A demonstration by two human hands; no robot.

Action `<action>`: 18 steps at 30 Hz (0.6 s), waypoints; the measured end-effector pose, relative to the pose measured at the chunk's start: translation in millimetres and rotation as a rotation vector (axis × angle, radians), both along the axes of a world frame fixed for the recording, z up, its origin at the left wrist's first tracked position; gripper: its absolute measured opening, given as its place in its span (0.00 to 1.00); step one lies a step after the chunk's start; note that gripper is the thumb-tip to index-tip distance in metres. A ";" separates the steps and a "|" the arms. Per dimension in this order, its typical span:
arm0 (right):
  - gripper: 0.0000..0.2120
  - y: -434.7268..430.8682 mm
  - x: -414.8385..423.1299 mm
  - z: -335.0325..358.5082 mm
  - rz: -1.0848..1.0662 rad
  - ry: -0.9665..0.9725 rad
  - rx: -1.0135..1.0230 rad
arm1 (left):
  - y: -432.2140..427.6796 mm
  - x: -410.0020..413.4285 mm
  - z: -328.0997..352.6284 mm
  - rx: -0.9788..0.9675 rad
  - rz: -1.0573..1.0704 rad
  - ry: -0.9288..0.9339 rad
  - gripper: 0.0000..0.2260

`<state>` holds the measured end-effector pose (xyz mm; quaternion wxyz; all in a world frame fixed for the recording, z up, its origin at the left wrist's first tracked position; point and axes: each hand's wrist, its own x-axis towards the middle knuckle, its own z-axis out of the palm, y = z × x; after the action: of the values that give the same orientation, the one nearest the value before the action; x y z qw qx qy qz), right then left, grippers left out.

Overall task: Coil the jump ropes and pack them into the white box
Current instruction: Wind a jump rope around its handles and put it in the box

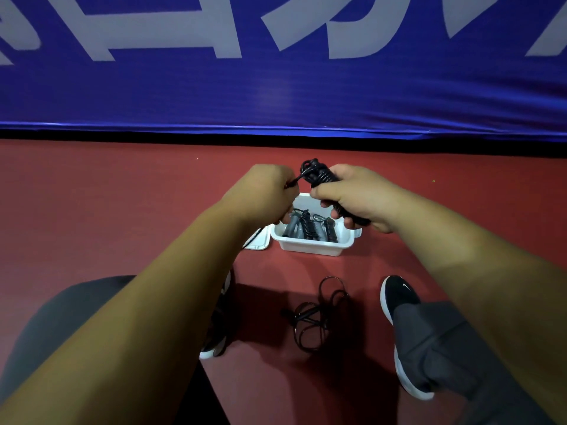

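Right hand (pixel 352 194) grips coiled rope (pixel 316 174), tilted up-left.

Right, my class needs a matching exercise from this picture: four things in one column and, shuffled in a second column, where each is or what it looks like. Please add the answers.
Things
1. wound rope
2. loose rope
3. box
4. banner

Descriptions
A. on the red floor between the shoes
B. blue with white letters
C. held by the left hand and right hand
D. white, with packed ropes inside

Pairs: 1-C, 2-A, 3-D, 4-B
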<state>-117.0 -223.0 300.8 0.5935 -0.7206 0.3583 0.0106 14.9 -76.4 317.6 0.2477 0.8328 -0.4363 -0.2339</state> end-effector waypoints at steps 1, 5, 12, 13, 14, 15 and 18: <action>0.10 -0.4 0.3 0.8 -0.009 -0.016 0.014 | -0.7 -2.4 0.2 -0.010 0.016 0.072 0.07; 0.11 -2.8 -1.0 3.3 -0.053 -0.063 0.106 | -4.5 -4.2 4.0 -0.114 0.037 0.178 0.06; 0.10 -11.8 -5.6 13.9 -0.026 -0.130 0.186 | -1.6 1.5 14.7 -0.228 0.021 0.277 0.12; 0.10 -11.9 -6.7 16.0 -0.021 -0.127 0.206 | -0.8 2.7 14.7 -0.211 0.002 0.251 0.11; 0.10 -11.7 -7.7 17.6 -0.018 -0.126 0.220 | 0.1 4.6 14.8 -0.189 -0.016 0.234 0.10; 0.09 -10.5 -8.4 19.0 -0.012 -0.127 0.223 | 1.3 6.6 15.0 -0.164 -0.030 0.227 0.10; 0.05 -5.8 -10.0 22.3 0.010 -0.140 0.206 | 4.2 11.2 15.8 -0.092 -0.049 0.245 0.07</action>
<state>-127.0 -228.9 323.1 0.6880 -0.6566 0.3092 0.0000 26.1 -72.2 333.3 0.3314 0.7747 -0.4333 -0.3197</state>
